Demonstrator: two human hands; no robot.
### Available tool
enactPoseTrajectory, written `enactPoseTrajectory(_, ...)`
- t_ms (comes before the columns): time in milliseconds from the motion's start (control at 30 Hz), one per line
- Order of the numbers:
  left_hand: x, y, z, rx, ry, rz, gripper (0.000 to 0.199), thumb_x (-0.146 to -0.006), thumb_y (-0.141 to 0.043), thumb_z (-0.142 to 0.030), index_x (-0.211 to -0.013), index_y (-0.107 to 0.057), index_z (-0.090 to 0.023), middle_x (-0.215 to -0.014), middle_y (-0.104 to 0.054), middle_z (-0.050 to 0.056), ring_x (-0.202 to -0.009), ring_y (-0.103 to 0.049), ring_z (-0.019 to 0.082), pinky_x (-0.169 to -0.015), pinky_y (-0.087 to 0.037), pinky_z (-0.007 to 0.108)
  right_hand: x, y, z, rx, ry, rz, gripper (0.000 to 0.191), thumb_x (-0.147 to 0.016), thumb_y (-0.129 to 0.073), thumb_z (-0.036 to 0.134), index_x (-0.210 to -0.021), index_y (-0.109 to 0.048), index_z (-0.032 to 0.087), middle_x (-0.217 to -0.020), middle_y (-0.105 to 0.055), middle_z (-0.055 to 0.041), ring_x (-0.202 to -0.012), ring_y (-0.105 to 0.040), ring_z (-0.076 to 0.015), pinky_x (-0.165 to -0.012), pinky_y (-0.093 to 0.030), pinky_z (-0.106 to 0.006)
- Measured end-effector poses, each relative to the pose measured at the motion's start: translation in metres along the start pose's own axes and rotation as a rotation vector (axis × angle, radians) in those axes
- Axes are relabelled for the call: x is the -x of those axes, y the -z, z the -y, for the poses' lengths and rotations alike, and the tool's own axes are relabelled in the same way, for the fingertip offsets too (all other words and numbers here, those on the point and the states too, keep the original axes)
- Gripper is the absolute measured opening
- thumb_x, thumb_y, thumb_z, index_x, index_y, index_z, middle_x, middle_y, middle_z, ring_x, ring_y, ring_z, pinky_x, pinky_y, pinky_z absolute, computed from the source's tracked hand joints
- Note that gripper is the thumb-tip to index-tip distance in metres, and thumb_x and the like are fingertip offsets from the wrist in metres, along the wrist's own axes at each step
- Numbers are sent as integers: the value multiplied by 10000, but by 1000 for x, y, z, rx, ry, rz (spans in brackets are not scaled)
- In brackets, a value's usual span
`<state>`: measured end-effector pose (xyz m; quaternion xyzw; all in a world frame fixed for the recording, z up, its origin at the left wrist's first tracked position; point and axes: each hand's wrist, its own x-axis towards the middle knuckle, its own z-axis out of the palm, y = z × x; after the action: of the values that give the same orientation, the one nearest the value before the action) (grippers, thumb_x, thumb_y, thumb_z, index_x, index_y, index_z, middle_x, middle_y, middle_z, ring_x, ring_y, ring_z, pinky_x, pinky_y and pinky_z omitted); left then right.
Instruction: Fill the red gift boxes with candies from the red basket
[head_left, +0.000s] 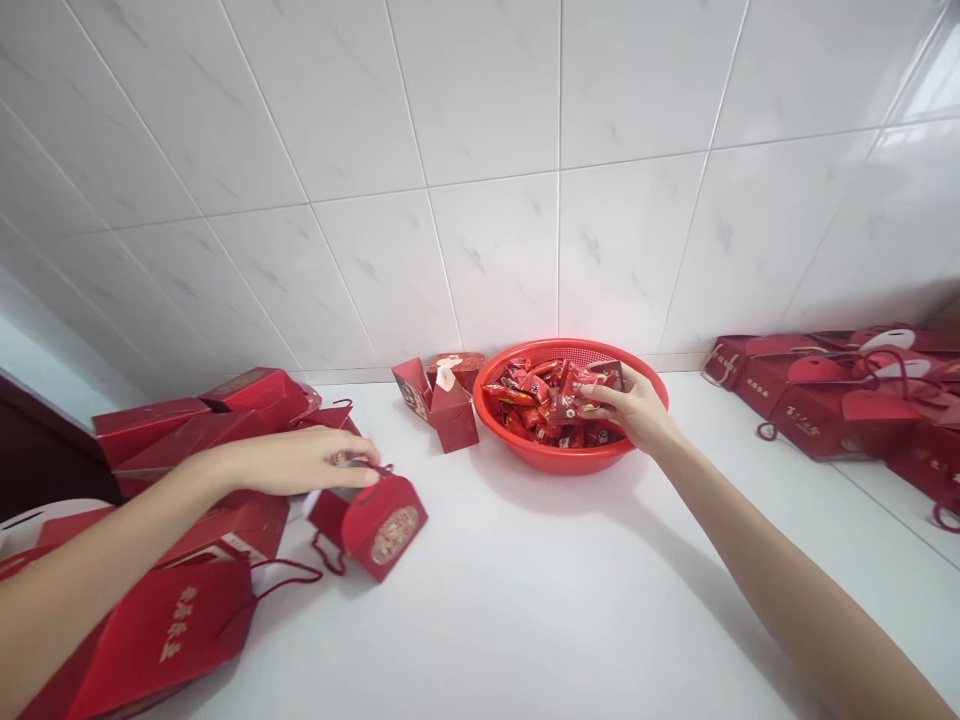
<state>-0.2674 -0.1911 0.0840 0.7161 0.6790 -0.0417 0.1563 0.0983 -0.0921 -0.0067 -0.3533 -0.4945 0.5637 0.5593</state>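
Observation:
A small red gift box (386, 535) with a round gold picture on its side stands tilted on the white surface. My left hand (322, 462) is closed on the top of this box, with its fingers at the upper edge. On the right, my right hand (626, 405) pinches wrapped red candy packets (570, 395) over a red plastic basket (559, 462). Many more red wrapped candies (525, 410) lie in the basket.
Red boxes with cord handles (180, 620) crowd the left side. More filled-out red boxes (817, 400) stand at the right by the wall. Small open red boxes (452, 410) sit just left of the basket. A tiled wall (495, 250) rises behind the white tabletop (487, 600).

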Motion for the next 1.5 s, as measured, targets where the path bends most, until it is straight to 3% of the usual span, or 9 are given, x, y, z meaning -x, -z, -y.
enactPoseTrajectory(33,-2,-1,-12,25,-76,138,355,-868,-539,-461,-1084,-749,-273,-1133,-731,8,-1000,-656,210,-849,-472,248,0,1,0,-11,-1,3,467,-587,-893,300,-952,-616,212,-877,-716,-20,-811,-734,-230,-696,-652,-369)
enactPoseTrajectory(133,-12,-9,-50,66,-199,146,420,-824,-578,-357,-1219,-674,-251,-1253,-682,54,-1047,-663,235,-814,-499,258,-1,2,-2,-31,-2,19,485,-564,-901,280,-958,-625,209,-863,-724,-14,-809,-734,-225,-724,-644,-374)
enactPoseTrajectory(333,-47,-41,-120,69,-552,-67,235,-773,-492,-100,-918,-658,-180,-909,-705,45,-808,-644,185,-688,-457,259,-3,5,-5,-50,13,49,560,-515,-917,275,-996,-642,192,-879,-747,-29,-808,-731,-238,-776,-619,-413)
enactPoseTrajectory(467,-67,-47,-146,79,-701,-141,258,-772,-435,-37,-756,-650,-178,-831,-685,38,-765,-615,170,-695,-442,276,0,8,2,-62,33,102,538,-564,-906,294,-1025,-653,182,-940,-757,-61,-861,-737,-262,-772,-623,-409)
enactPoseTrajectory(733,-40,-24,-142,56,-645,-24,188,-878,-546,-269,-847,-726,-226,-1089,-656,48,-979,-618,215,-846,-455,313,8,4,23,-53,102,173,432,-634,-879,327,-978,-689,149,-949,-756,-86,-880,-735,-256,-788,-625,-387)
enactPoseTrajectory(967,-17,-39,-141,-62,-389,59,374,-928,-458,-420,-721,-681,-204,-832,-625,60,-818,-604,242,-694,-421,327,31,-18,34,-76,4,333,367,-653,-864,315,-933,-673,175,-903,-745,-44,-827,-728,-212,-796,-619,-383)
enactPoseTrajectory(1233,-26,-67,-147,259,-405,-58,149,-881,-502,-339,-862,-614,-242,-826,-649,6,-750,-593,211,-584,-399,284,60,-42,30,-57,-81,707,305,-748,-807,281,-984,-642,181,-922,-717,-28,-895,-693,-186,-897,-556,-372)
enactPoseTrajectory(1367,-26,-72,-147,315,-431,-96,117,-858,-517,-306,-791,-571,-226,-799,-639,7,-748,-591,205,-564,-392,270,60,-40,28,1,-136,764,251,-757,-794,265,-930,-633,181,-897,-699,-7,-883,-675,-168,-913,-533,-353)
enactPoseTrajectory(1500,-30,-65,-138,368,-595,14,148,-868,-515,-276,-760,-586,-203,-796,-658,5,-725,-602,175,-625,-442,258,56,-35,31,102,-193,774,290,-751,-797,315,-947,-634,176,-867,-694,-3,-858,-669,-172,-837,-543,-324)
